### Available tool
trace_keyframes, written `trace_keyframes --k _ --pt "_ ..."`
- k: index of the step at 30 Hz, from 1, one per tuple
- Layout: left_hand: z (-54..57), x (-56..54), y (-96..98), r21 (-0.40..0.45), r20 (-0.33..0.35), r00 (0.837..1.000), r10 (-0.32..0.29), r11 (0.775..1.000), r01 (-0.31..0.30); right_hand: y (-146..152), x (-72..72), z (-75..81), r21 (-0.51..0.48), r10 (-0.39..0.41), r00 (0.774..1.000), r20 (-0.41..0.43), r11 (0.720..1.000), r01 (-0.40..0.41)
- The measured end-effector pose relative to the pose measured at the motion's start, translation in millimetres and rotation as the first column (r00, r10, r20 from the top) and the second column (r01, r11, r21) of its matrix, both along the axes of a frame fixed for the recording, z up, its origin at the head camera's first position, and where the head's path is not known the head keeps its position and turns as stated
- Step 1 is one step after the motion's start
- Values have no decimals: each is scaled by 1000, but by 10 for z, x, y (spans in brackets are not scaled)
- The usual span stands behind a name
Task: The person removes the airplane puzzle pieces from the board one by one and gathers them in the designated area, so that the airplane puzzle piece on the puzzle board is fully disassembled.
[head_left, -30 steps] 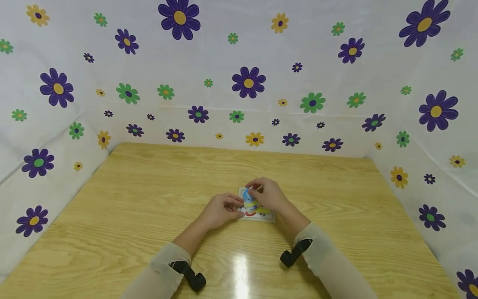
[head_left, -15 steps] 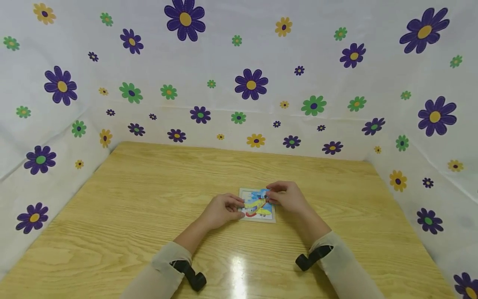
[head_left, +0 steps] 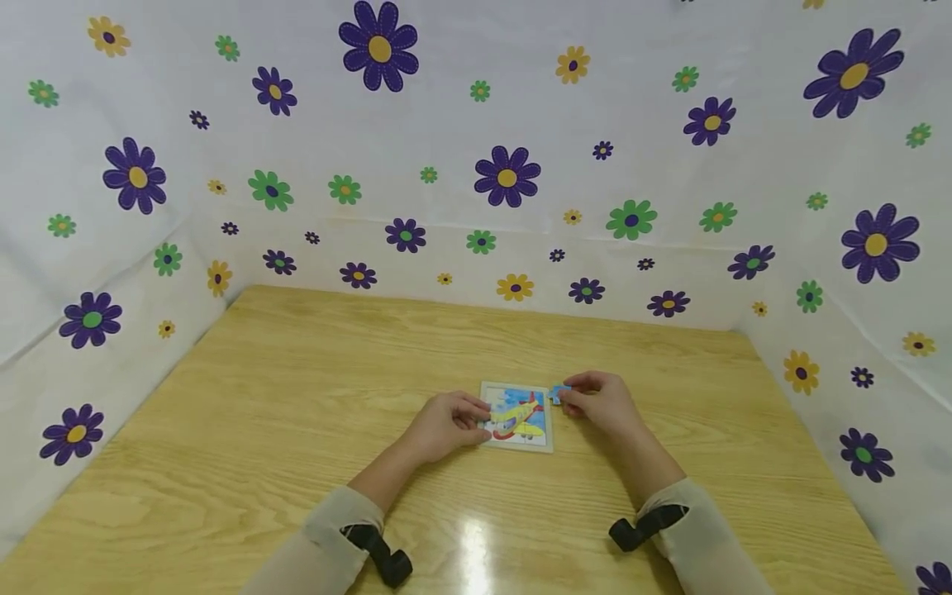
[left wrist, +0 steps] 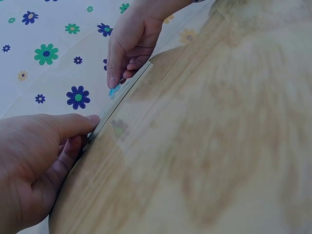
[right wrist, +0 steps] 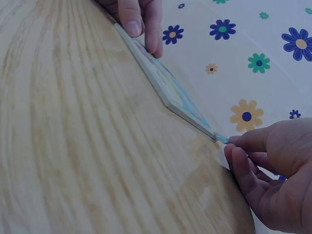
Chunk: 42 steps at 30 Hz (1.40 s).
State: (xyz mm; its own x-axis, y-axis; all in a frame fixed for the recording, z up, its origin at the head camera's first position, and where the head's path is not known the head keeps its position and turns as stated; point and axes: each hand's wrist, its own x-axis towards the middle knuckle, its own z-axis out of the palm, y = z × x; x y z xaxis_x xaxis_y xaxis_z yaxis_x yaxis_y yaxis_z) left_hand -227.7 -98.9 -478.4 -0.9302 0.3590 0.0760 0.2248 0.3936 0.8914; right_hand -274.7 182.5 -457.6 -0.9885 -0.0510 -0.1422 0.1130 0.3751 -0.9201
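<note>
A small square jigsaw puzzle (head_left: 521, 416) in a pale frame lies flat on the table, showing a yellow airplane with red parts against blue sky. My left hand (head_left: 446, 427) grips its left edge between fingers and thumb, as the left wrist view also shows. Just off the puzzle's upper right edge, my right hand (head_left: 606, 405) pinches a blue puzzle piece (head_left: 556, 394) between thumb and fingertips. In the right wrist view that piece (right wrist: 223, 139) sits close by the frame's corner; whether it touches the frame I cannot tell. Part of the piece is hidden by the fingers.
The wood-grain table (head_left: 335, 355) spreads around the puzzle, with a bright light reflection near its front. White cloth walls (head_left: 439, 107) printed with flowers stand at the back and both sides. Black devices (head_left: 643, 529) are strapped over both sleeves.
My right hand has moved to the right, carrying the blue piece from over the puzzle to outside its right edge. The left hand keeps its hold on the frame. The head view has shifted slightly.
</note>
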Motion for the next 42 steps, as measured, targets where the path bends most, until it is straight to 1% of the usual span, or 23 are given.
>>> trace_keyframes --k 8,12,15,20,25,31,34,35,38,40,42 --pt "-4 24 6 6 -14 1000 -5 1000 5 5 9 8 9 -52 999 9 999 51" --pt "-13 12 17 6 -17 1000 -11 1000 11 37 2 -20 -4 -50 999 3 999 50" --pt "-17 -6 22 4 -18 1000 -15 1000 16 46 1 -47 -11 -54 998 -18 998 54" --pt "-22 -4 3 2 -12 1000 -9 1000 9 4 21 -88 36 -73 996 -51 997 75" --pt "-23 -4 1 16 -2 1000 -9 1000 9 -11 42 -89 52 -93 994 -52 994 95" --pt "-47 4 -11 18 6 1000 -5 1000 5 -36 36 -66 21 -98 995 -15 995 98" --pt "-60 -3 -8 19 0 1000 -11 1000 11 -43 24 -31 -4 -107 994 11 994 107" --pt "-64 -9 -5 21 -2 1000 -16 1000 16 -48 22 -13 2 -106 994 14 994 106" --pt "-55 -19 14 26 -1 1000 -24 999 24 -95 20 58 39 -74 997 9 997 74" --pt "-40 -16 21 25 6 1000 -20 1000 20 -174 28 99 65 -13 1000 0 998 13" --pt "-25 -12 23 21 12 1000 -13 1000 13 -282 40 126 86 72 997 -18 994 -70"
